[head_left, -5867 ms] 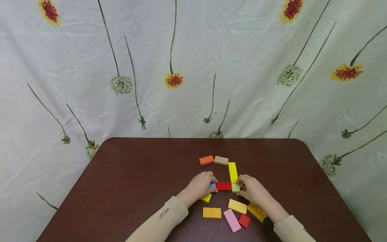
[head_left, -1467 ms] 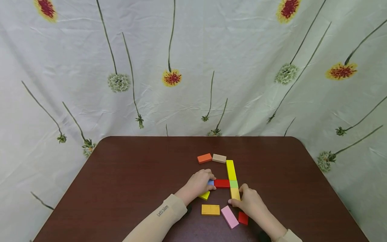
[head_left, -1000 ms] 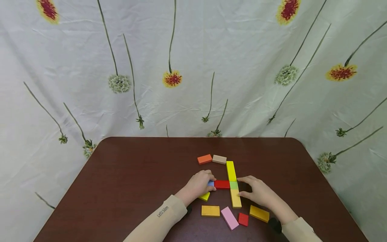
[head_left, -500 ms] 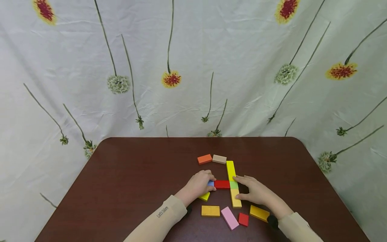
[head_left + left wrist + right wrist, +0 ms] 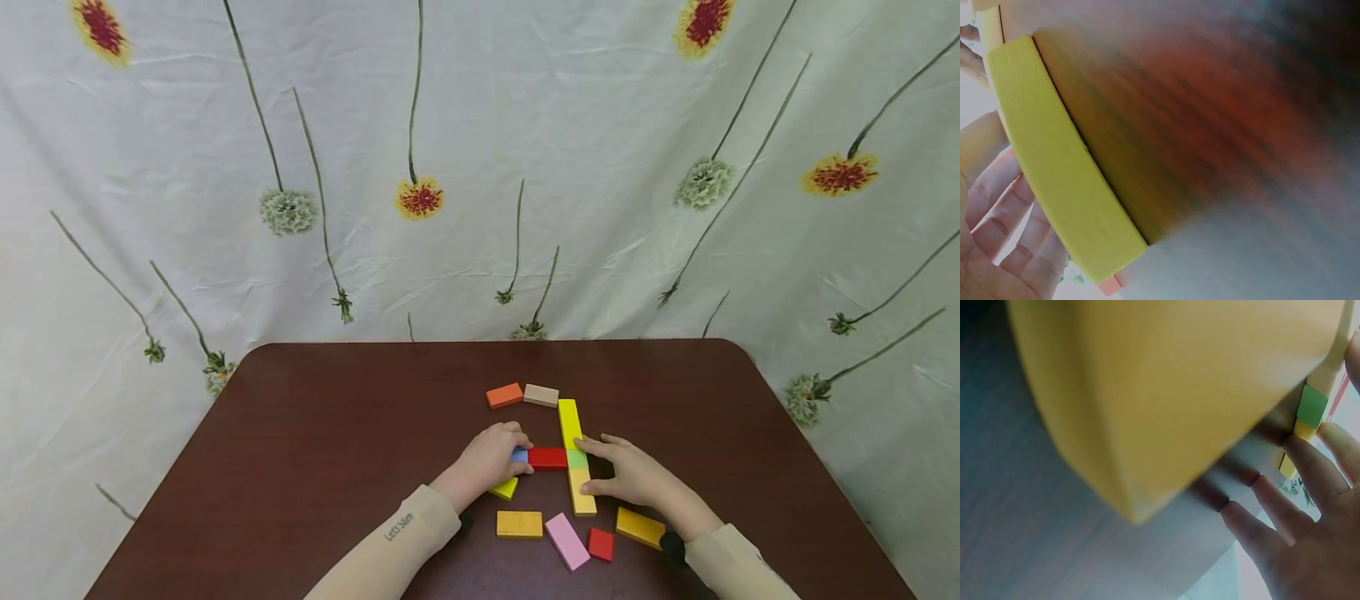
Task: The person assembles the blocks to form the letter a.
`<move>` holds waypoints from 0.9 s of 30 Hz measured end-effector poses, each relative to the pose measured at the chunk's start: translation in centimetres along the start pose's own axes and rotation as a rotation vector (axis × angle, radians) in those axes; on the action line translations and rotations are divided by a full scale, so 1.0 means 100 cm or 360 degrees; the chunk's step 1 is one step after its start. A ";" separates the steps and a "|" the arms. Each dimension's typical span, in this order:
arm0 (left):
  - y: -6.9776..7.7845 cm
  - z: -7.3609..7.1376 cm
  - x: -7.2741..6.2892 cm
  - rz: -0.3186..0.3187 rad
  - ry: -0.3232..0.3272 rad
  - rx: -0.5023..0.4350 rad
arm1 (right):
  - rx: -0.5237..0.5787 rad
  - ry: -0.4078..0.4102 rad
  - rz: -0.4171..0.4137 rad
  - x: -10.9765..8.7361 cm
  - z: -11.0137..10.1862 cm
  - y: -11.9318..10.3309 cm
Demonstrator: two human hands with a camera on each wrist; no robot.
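Observation:
My left hand (image 5: 491, 457) holds a mostly hidden blue block (image 5: 519, 456) between thumb and fingers, at the left end of a red block (image 5: 547, 458). That red block meets a small green block (image 5: 577, 459). Above the green one lies a bright yellow block (image 5: 569, 423); below it, a pale yellow block (image 5: 582, 493), all in one column. With fingers spread, my right hand (image 5: 637, 475) touches the column's right side: fingertip at the bright yellow block, thumb on the pale one. Under my left wrist shows another yellow block (image 5: 1063, 156), large in the left wrist view.
Orange (image 5: 504, 396) and beige (image 5: 541, 395) blocks lie at the column's top. Nearer me are a golden block (image 5: 519, 525), a pink block (image 5: 567, 542), a small red block (image 5: 601, 544) and another golden block (image 5: 640, 528) by my right wrist, all on the dark brown table (image 5: 337, 467).
My right hand has set the pale yellow block below the green one, let go, and moved up to touch the column's side with spread fingers. The left hand stays on the blue block.

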State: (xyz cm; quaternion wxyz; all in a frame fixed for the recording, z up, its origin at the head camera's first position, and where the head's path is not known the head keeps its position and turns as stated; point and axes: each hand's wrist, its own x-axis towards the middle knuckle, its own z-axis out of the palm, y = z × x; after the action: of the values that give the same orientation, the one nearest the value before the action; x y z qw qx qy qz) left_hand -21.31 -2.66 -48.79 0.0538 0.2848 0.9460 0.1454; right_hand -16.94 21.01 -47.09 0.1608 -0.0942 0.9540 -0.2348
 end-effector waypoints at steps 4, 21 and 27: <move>0.000 -0.002 -0.001 0.0000 -0.0001 -0.0006 | -0.0008 0.0004 0.0003 0.000 0.000 -0.001; -0.018 -0.015 -0.004 -0.0094 -0.0069 -0.0236 | 0.0030 0.0003 0.0038 0.000 0.001 0.000; -0.034 -0.031 -0.021 -0.0304 0.0118 -0.0305 | 0.0033 -0.0005 0.0025 0.001 0.000 0.001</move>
State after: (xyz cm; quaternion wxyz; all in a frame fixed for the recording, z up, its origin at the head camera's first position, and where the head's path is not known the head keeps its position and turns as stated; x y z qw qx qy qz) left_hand -21.87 -7.32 -46.88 0.0594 0.1814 0.9519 0.2395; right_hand -17.02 21.05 -47.13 0.1653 -0.0853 0.9520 -0.2432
